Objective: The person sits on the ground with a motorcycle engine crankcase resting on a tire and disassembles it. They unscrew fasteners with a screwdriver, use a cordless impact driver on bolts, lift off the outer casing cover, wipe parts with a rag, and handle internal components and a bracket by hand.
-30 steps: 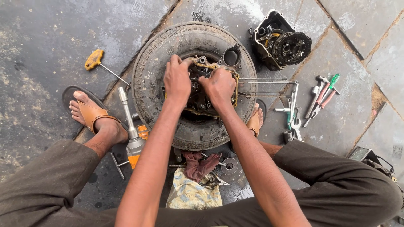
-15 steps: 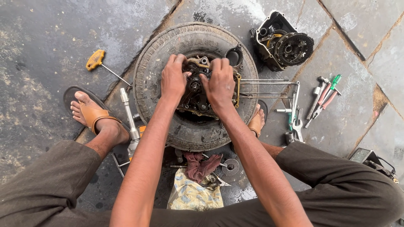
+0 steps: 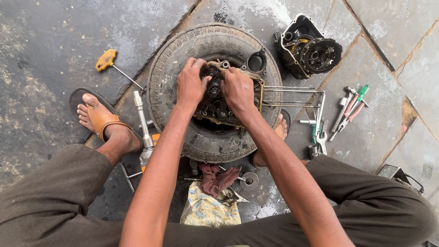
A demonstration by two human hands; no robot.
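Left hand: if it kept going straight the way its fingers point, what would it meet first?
The left hand points up and right over the engine case; it would probably meet the case's round opening first, then the tyre rim. Depth is unclear.

One head cam; looks steeply down, close, onto tyre (image 3: 183,82)

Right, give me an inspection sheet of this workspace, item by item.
Surface: stone paving, wet and stained.
Job's things: engine block resting in a tyre laid flat.
Clutter: yellow-handled wrench, impact driver, red rag, patterned cloth, pliers and screwdrivers, long rods, detached engine casing.
Hands: left hand and right hand both grip parts on the block.
Cables: nothing seen.
Surroundings: sandalled foot beside the tyre.
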